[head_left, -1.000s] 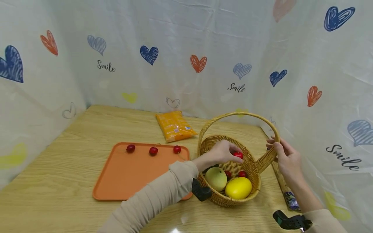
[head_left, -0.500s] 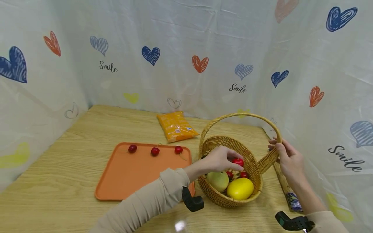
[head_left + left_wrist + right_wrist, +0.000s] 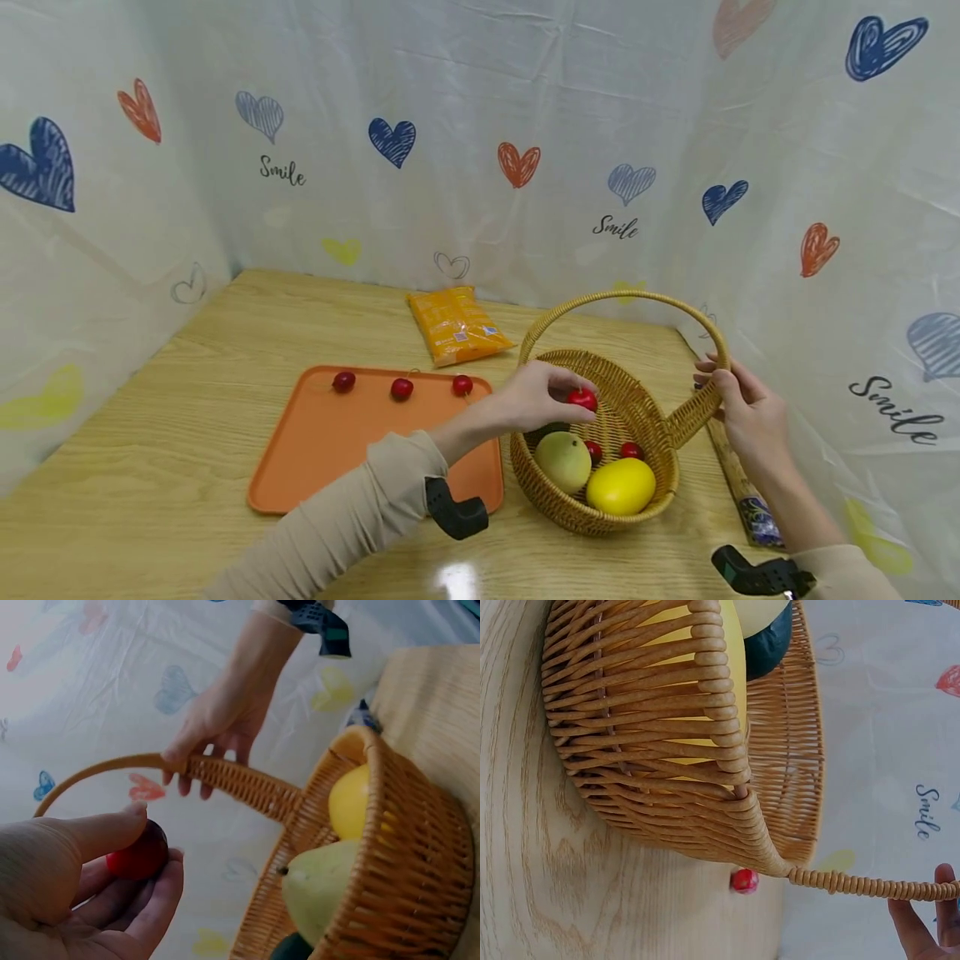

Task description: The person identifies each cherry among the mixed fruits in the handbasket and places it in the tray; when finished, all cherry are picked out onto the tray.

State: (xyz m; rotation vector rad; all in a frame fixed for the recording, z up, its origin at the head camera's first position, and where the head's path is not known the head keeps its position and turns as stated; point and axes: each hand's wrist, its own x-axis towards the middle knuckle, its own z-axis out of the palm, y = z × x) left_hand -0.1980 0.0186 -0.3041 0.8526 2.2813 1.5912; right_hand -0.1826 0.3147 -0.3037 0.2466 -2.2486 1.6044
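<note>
Between thumb and fingertips, my left hand point(image 3: 536, 397) pinches a red cherry point(image 3: 582, 401) above the left part of the wicker basket point(image 3: 558, 510). The left wrist view shows that cherry point(image 3: 142, 853) against the thumb. My right hand point(image 3: 752, 417) grips the right side of the basket's tall handle point(image 3: 693, 410). Inside the basket lie a pale green pear point(image 3: 562, 462), a yellow oval fruit point(image 3: 621, 487) and two cherries point(image 3: 631, 451). A dark green thing point(image 3: 771, 646) sits beyond the pear, partly hidden.
An orange tray point(image 3: 337, 450) stands left of the basket, with three stemmed cherries point(image 3: 402, 389) along its far edge. An orange packet point(image 3: 457, 327) lies behind. A long wooden-looking piece with a blue patterned end point(image 3: 759, 521) lies on the right. Printed curtains point(image 3: 450, 100) surround the table.
My left hand, with the cherry between its fingers, dips slightly and then shifts left and up over the basket. My right hand keeps its grip on the handle.
</note>
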